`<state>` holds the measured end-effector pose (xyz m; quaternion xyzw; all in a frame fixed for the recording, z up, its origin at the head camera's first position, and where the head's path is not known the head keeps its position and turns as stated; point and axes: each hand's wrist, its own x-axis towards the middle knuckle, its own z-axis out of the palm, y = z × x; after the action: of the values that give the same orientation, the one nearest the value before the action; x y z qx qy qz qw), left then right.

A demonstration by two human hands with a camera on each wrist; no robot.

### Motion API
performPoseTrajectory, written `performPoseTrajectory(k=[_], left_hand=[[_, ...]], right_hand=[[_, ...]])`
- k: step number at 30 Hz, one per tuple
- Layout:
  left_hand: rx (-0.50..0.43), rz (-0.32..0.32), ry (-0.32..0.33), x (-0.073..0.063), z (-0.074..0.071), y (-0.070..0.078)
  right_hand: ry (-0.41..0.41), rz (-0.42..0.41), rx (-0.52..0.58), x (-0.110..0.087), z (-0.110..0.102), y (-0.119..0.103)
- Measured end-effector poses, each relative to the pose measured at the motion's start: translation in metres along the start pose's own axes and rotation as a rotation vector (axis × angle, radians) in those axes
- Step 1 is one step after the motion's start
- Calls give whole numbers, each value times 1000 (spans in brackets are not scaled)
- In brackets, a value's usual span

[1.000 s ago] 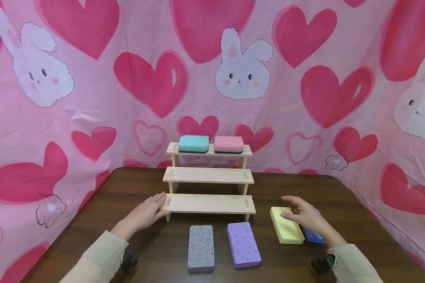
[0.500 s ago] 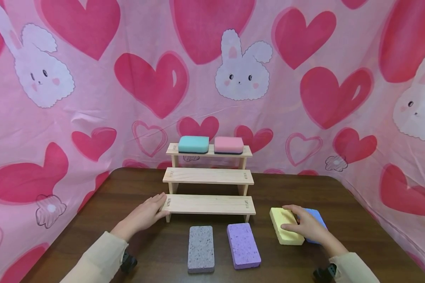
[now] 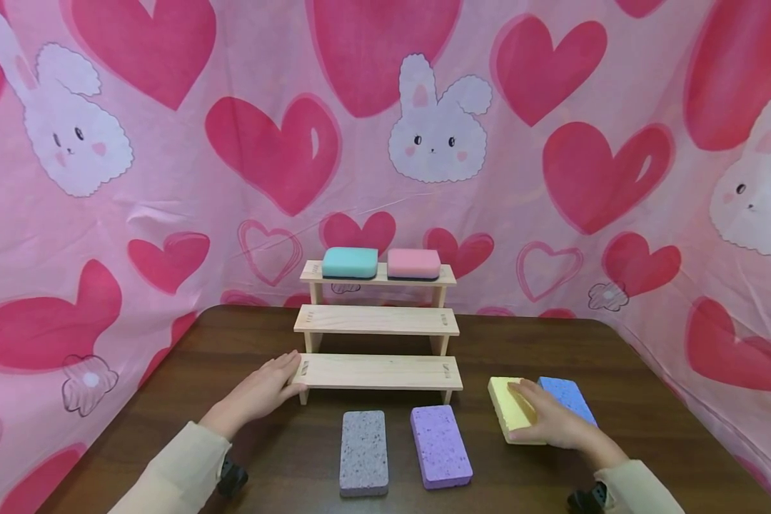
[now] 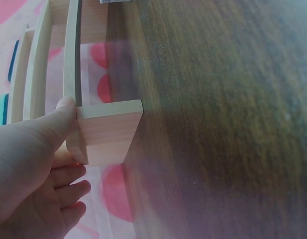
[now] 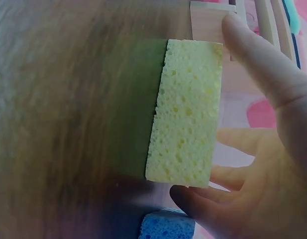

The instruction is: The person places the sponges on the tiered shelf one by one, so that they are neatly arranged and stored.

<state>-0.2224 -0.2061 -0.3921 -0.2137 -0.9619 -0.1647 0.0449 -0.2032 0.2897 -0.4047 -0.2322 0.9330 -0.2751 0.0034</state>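
In the head view, my left hand [image 3: 261, 390] holds the left end of the bottom step of a three-step wooden shelf [image 3: 379, 371]. The left wrist view shows its thumb [image 4: 66, 112] against the board's front edge, with several fingers loosely bent beyond it. My right hand [image 3: 552, 420] is over a yellow sponge [image 3: 506, 408] on the table, thumb and fingers spread about it. Seen from the right wrist, the thumb [image 5: 257, 55] stands apart from the yellow sponge [image 5: 185, 114]; whether other fingers touch it, I cannot tell. A blue sponge [image 3: 570, 398] lies just right of the yellow one.
A grey speckled sponge [image 3: 363, 453] and a purple sponge [image 3: 441, 447] lie before the shelf. On the top step sit a turquoise sponge [image 3: 350, 263] and a pink sponge [image 3: 414, 264]. Behind the brown table [image 3: 231, 328] hangs a pink cloth [image 3: 167, 164] with hearts and rabbits.
My right hand has lowered toward the yellow sponge and come nearer the front of the table, uncovering more of the blue sponge. My left hand stays on the shelf.
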Motion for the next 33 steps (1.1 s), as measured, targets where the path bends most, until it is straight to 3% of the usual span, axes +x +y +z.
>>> performPoseTrajectory(k=[8, 20, 25, 33], left_hand=[[-8, -9, -6, 0, 0, 1], [-10, -3, -8, -1, -3, 3], [-10, -2, -10, -1, -2, 2], [-14, -7, -13, 0, -3, 2]], right_hand=[[-18, 21, -10, -1, 1, -2], [-6, -16, -37, 2, 0, 3], [40, 3, -36, 2, 1, 3], [155, -84, -115, 4, 0, 4]])
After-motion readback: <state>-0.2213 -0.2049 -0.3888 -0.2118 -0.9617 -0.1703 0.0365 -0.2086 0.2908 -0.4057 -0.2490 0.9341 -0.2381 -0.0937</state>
